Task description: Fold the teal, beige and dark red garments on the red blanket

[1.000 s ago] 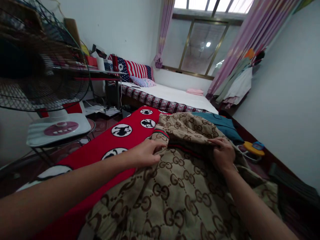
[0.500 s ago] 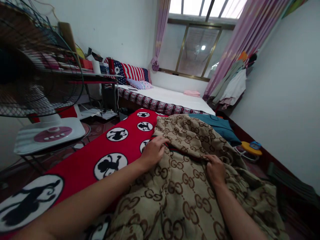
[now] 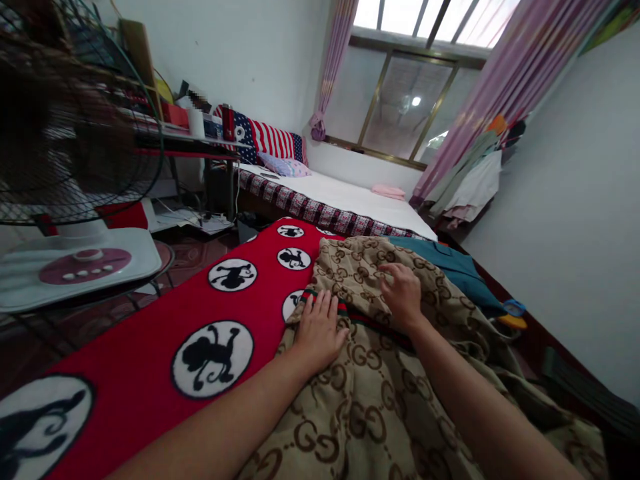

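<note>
A tan garment (image 3: 370, 387) with a brown interlocking-letter pattern is spread over a red cloth (image 3: 145, 360) printed with black monkeys in white circles. Across the garment runs a narrow red-and-green striped band (image 3: 342, 309). My left hand (image 3: 320, 333) lies flat on the garment at the left end of this band, fingers stretched out. Over the fabric beyond the band is my right hand (image 3: 403, 293), its fingers bent and apart with nothing seen in them. Whether its fingertips touch the cloth is hard to tell. Teal folded clothing (image 3: 450, 267) lies just behind the garment.
An electric fan (image 3: 80, 257) stands close on the left, beside a cluttered desk (image 3: 200, 143). Farther back is a bed (image 3: 340, 193) under the window. Clothes (image 3: 475, 183) hang by the curtain at right. A blue tape roll (image 3: 514, 307) sits at the right edge.
My right hand has let go of the striped band's right part and moved up and left over the fabric. My left hand has shifted slightly nearer and flattened out. The view has turned slightly.
</note>
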